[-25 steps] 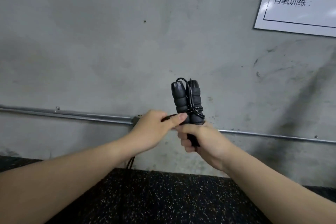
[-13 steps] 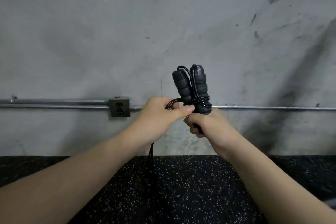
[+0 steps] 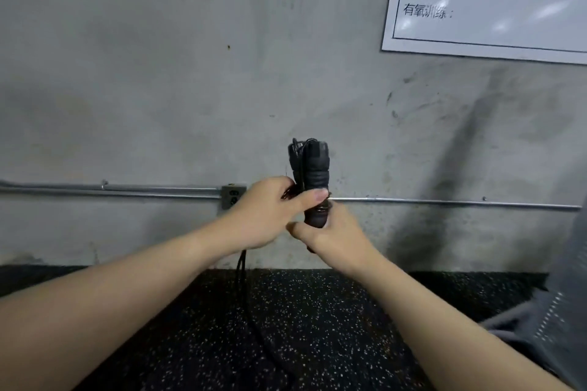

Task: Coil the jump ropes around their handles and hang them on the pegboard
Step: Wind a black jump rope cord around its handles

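Two black handles [image 3: 313,181] stand upright and side by side at the centre of our view, and we hold their lower ends in our right hand [image 3: 330,232], fingers curled around them. A few turns of black rope [image 3: 243,282] already circle the pair near the middle, just above that grip. At nine o'clock from the handles our left hand [image 3: 270,216] pinches the rope, thumb pressed along it and against the handles; from under this hand the free length drops toward six o'clock and trails over the speckled floor [image 3: 317,327].

We judge that we are mid-coil: much rope is still loose. The next move calls for carrying the strand around the back of the handles while keeping it taut, so the earlier turns do not slacken, and for the right hand to hold the pair steady.

Behind, at nine o'clock, a socket box [image 3: 233,195] sits on a conduit [image 3: 111,190] running along the wall. At one o'clock hangs a white notice [image 3: 489,9]. No pegboard shows in our view.
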Action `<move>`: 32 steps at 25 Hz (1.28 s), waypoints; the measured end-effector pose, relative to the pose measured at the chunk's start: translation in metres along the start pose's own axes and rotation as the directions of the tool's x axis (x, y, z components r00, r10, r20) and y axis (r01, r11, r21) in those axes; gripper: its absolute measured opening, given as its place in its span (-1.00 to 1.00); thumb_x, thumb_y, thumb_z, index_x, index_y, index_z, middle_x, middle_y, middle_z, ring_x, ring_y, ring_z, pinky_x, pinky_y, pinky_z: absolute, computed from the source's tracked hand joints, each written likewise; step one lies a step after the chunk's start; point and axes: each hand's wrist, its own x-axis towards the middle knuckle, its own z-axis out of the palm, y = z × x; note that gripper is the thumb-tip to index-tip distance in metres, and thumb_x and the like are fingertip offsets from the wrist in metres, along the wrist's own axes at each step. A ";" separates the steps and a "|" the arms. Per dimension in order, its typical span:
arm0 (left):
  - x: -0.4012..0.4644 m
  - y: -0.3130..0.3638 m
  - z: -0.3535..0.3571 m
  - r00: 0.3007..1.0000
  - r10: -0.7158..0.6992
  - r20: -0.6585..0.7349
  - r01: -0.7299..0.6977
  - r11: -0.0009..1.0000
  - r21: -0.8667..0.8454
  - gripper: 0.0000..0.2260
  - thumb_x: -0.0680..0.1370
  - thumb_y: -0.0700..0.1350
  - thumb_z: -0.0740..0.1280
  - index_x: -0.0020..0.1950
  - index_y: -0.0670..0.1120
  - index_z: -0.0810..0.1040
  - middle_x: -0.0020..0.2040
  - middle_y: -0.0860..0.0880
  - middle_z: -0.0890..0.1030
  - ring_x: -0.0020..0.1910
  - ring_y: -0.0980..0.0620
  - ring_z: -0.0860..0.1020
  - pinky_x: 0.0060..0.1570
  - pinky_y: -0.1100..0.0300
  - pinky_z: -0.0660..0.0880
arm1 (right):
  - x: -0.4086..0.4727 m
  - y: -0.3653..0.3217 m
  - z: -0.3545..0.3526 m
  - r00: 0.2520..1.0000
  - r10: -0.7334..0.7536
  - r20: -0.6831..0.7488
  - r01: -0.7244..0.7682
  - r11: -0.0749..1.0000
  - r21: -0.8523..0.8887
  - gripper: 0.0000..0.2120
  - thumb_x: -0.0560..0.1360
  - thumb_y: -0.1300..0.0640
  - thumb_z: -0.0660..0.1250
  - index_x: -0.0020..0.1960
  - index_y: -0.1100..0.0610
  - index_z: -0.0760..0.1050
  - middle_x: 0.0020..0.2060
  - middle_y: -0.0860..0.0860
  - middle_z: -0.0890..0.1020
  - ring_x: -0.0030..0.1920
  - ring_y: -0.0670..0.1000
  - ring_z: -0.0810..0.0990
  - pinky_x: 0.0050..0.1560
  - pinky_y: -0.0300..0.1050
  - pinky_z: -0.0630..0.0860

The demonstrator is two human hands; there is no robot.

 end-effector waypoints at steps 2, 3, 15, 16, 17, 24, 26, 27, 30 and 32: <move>-0.021 0.008 -0.019 0.981 0.078 0.176 -0.051 0.987 -0.151 -0.62 0.55 0.26 0.31 -0.01 -0.06 0.58 -0.53 0.17 0.45 -0.52 0.23 0.39 -0.43 0.29 0.33 | -0.028 -0.021 -0.021 0.936 -0.006 0.353 -0.138 0.915 0.380 -0.79 0.47 0.07 0.46 0.03 0.13 0.53 -0.22 0.08 0.61 -0.14 0.06 0.62 -0.14 -0.08 0.52; -0.030 0.009 -0.023 0.972 0.096 0.215 -0.044 0.971 -0.233 -0.58 0.55 0.28 0.34 0.06 -0.07 0.59 -0.55 0.16 0.45 -0.55 0.22 0.38 -0.46 0.28 0.33 | -0.038 -0.030 -0.027 0.897 -0.020 0.442 -0.233 0.829 0.509 -0.80 0.47 0.11 0.44 0.06 0.13 0.54 -0.19 0.14 0.64 -0.12 0.12 0.64 -0.12 -0.09 0.55; -0.078 0.047 -0.024 0.964 0.027 -0.265 -0.065 0.989 -0.136 -0.70 0.58 0.16 0.37 -0.09 -0.08 0.57 -0.22 -0.02 0.65 -0.27 0.09 0.52 -0.23 0.15 0.40 | -0.066 -0.083 -0.022 1.000 -0.003 0.014 -0.003 0.911 0.413 -0.92 0.47 0.36 0.46 -0.15 0.24 0.59 -0.35 0.15 0.56 -0.44 0.07 0.55 -0.37 -0.10 0.56; -0.079 0.048 -0.024 0.962 0.025 -0.270 -0.068 0.986 -0.152 -0.74 0.59 0.13 0.37 -0.06 -0.07 0.57 -0.19 0.02 0.67 -0.23 0.09 0.56 -0.18 0.15 0.45 | -0.067 -0.086 -0.023 1.000 -0.007 -0.017 0.013 0.923 0.386 -0.91 0.46 0.37 0.45 -0.17 0.24 0.58 -0.37 0.15 0.54 -0.45 0.07 0.53 -0.39 -0.10 0.52; -0.081 0.048 -0.023 0.962 0.029 -0.273 -0.078 0.982 -0.170 -0.77 0.60 0.10 0.37 -0.04 -0.06 0.57 -0.15 0.03 0.69 -0.18 0.07 0.61 -0.11 0.13 0.50 | -0.069 -0.090 -0.024 0.999 -0.006 -0.049 0.023 0.933 0.358 -0.91 0.45 0.37 0.44 -0.18 0.24 0.58 -0.39 0.13 0.53 -0.46 0.07 0.52 -0.39 -0.09 0.50; -0.109 0.075 -0.016 0.957 -0.001 -0.289 -0.130 0.891 -0.436 -0.86 0.55 0.01 0.48 0.04 0.02 0.60 -0.07 0.13 0.74 -0.05 0.20 0.69 0.01 0.16 0.60 | -0.116 -0.116 -0.012 0.962 -0.103 -0.253 0.143 0.979 0.144 -0.91 0.41 0.26 0.48 -0.10 0.21 0.62 -0.40 0.08 0.63 -0.44 0.01 0.56 -0.38 -0.02 0.55; -0.117 0.078 -0.022 0.978 0.011 -0.207 -0.116 0.859 -0.499 -0.87 0.59 -0.02 0.44 0.08 -0.03 0.62 -0.06 0.08 0.75 -0.04 0.13 0.71 0.07 0.06 0.62 | -0.127 -0.124 -0.022 0.979 -0.072 -0.192 0.097 0.987 0.125 -0.90 0.44 0.27 0.49 -0.07 0.26 0.61 -0.39 0.09 0.62 -0.41 0.03 0.58 -0.35 -0.03 0.57; -0.122 0.077 -0.025 0.988 0.040 -0.148 -0.113 0.841 -0.530 -0.85 0.61 -0.04 0.41 0.13 -0.07 0.62 -0.10 0.07 0.75 -0.09 0.16 0.71 0.02 0.14 0.61 | -0.132 -0.125 -0.030 0.997 -0.029 -0.074 0.041 0.985 0.169 -0.88 0.47 0.27 0.49 -0.06 0.30 0.59 -0.35 0.12 0.62 -0.38 0.06 0.59 -0.32 -0.03 0.57; -0.140 0.075 -0.023 0.994 0.106 0.024 -0.075 0.826 -0.559 -0.82 0.66 -0.13 0.31 0.20 -0.19 0.56 -0.43 0.20 0.61 -0.47 0.31 0.52 -0.39 0.48 0.39 | -0.146 -0.111 -0.047 0.887 0.045 0.459 -0.287 0.834 0.472 -0.81 0.49 0.15 0.50 -0.03 0.26 0.58 -0.28 0.19 0.58 -0.34 0.07 0.52 -0.29 -0.08 0.53; -0.144 0.071 -0.017 0.991 0.070 0.117 0.009 0.821 -0.570 -0.81 0.64 -0.08 0.34 0.20 -0.13 0.55 -0.46 0.22 0.55 -0.54 0.27 0.42 -0.50 0.43 0.30 | -0.151 -0.090 -0.038 0.844 0.000 0.537 -0.379 0.708 0.596 -0.81 0.40 0.11 0.56 -0.12 0.16 0.59 -0.36 0.09 0.44 -0.41 0.00 0.36 -0.36 -0.14 0.37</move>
